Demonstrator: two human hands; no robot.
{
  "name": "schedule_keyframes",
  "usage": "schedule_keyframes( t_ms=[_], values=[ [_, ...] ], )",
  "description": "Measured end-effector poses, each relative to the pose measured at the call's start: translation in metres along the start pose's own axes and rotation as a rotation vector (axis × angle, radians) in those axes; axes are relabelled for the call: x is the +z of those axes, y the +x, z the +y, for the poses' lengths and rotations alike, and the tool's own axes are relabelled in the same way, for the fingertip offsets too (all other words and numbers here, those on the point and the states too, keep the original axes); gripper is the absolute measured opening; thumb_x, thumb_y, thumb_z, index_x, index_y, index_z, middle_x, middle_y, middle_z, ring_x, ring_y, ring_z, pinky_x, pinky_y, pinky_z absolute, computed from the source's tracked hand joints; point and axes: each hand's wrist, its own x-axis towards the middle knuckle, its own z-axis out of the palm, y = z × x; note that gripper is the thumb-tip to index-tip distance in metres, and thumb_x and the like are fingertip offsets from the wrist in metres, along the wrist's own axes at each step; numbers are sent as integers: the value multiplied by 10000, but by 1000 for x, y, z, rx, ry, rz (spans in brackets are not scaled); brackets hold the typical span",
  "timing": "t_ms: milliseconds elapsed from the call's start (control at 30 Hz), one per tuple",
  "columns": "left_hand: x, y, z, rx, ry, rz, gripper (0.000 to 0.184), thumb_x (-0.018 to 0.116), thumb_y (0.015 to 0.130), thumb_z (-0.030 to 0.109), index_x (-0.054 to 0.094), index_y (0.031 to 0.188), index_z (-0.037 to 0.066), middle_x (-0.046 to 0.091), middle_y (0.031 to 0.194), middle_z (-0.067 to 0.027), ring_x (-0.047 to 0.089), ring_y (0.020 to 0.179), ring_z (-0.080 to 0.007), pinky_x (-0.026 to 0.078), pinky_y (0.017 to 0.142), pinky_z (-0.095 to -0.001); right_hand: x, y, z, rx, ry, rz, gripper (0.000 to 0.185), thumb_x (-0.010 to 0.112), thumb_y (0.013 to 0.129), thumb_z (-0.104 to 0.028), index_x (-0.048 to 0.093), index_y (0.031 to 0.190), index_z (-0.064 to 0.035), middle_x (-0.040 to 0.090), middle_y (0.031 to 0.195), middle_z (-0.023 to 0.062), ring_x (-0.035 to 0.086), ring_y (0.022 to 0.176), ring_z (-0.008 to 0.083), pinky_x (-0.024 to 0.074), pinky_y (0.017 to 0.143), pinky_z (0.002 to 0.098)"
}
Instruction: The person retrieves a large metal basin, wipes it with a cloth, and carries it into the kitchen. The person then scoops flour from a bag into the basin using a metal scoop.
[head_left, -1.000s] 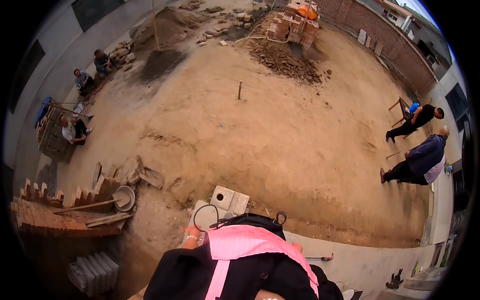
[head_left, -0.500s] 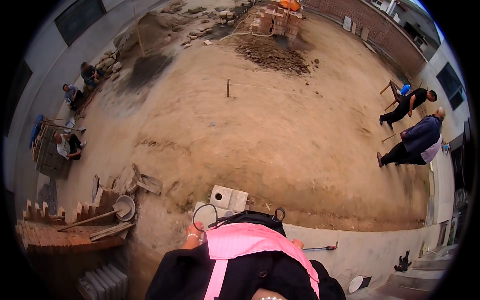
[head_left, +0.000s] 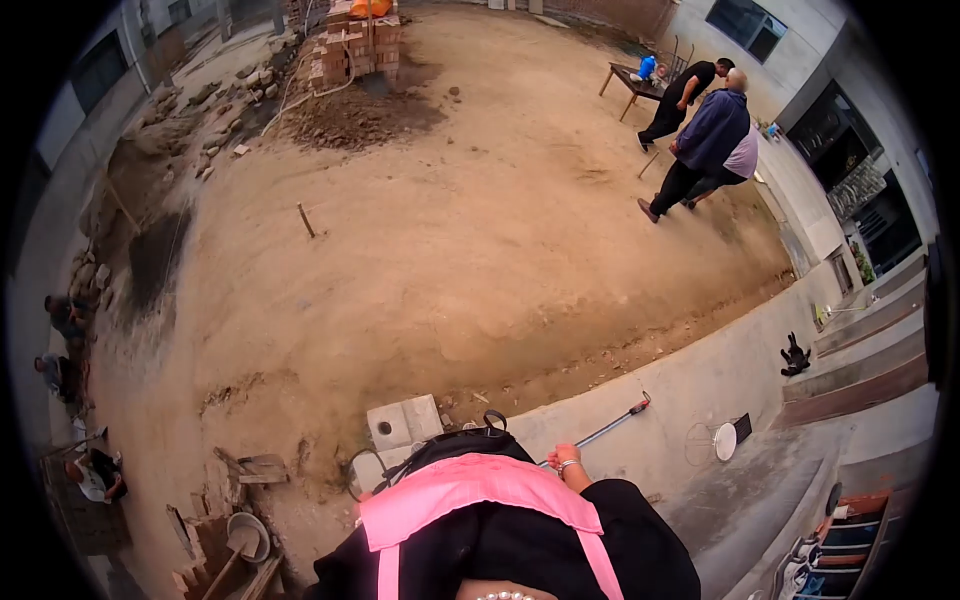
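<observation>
My right hand point(head_left: 566, 456), with a beaded bracelet at the wrist, is closed around a thin grey rod point(head_left: 605, 428). The rod points up and right, and its far end is dark and red. Only a sliver of my left hand point(head_left: 365, 495) shows at the left edge of the pink bib point(head_left: 480, 490); its fingers are hidden. A black bag point(head_left: 455, 445) with a loop handle lies against my front, and a black cord curves beside it at the left. Just beyond is a pale block with a round hole point(head_left: 402, 422).
Several people stand by a table point(head_left: 635, 82) at upper right; others sit along the left edge. A brick stack point(head_left: 330, 55) rises behind a soil heap point(head_left: 350, 120). A stake point(head_left: 306, 220) stands in the dirt. Lower left are a basin point(head_left: 250, 535) and boards; a shoe rack point(head_left: 850, 540) is lower right.
The view has swung right, bringing steps and the shoe rack into sight. My right hand and forearm have come out from behind the bib with the rod. My left hand is now mostly hidden.
</observation>
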Motion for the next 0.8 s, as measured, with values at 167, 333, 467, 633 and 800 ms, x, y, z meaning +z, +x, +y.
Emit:
schedule_keyframes(
  t_ms=[167, 333, 467, 633, 800],
  values=[
    [-3, -14, 8, 352, 150, 100, 148, 524, 698, 218, 554, 711, 74, 560, 748, -94, 562, 680, -254, 420, 492, -373, -11, -7, 10, 109, 135, 4, 94, 429, 866, -101, 491, 858, -31, 548, 584, 148, 524, 397, 216, 426, 320, 315],
    [1, 27, 12, 150, -152, -175, 186, 512, 718, 260, 575, 691, 88, 546, 711, -127, 513, 605, -264, 385, 483, -344, -57, -14, 42, 17, 102, 74, 100, 446, 868, -113, 496, 881, -27, 555, 619, 155, 528, 417, 225, 436, 336, 327],
    [-4, 56, 19, 268, 233, -314, 190, 535, 753, 251, 595, 727, 72, 572, 738, -139, 558, 644, -281, 428, 518, -354, -88, -33, 70, -23, 133, 234, 184, 424, 837, -72, 507, 987, -5, 600, 657, 146, 560, 437, 192, 453, 349, 295],
    [-24, 55, 99, -32, -220, -378, 168, 539, 769, 225, 604, 752, 71, 585, 744, -120, 572, 657, -264, 442, 530, -351, -100, 9, 114, 160, 218, 225, 166, 433, 854, -136, 546, 882, -16, 611, 663, 143, 573, 456, 211, 458, 363, 311],
    [6, 61, 199, -59, -319, -438, 148, 543, 786, 199, 614, 778, 69, 597, 750, -102, 586, 671, -246, 455, 543, -349, -128, 25, 99, 141, 441, 253, 149, 448, 850, -142, 543, 882, -31, 604, 649, 134, 580, 478, 207, 462, 377, 313]
  ],
)
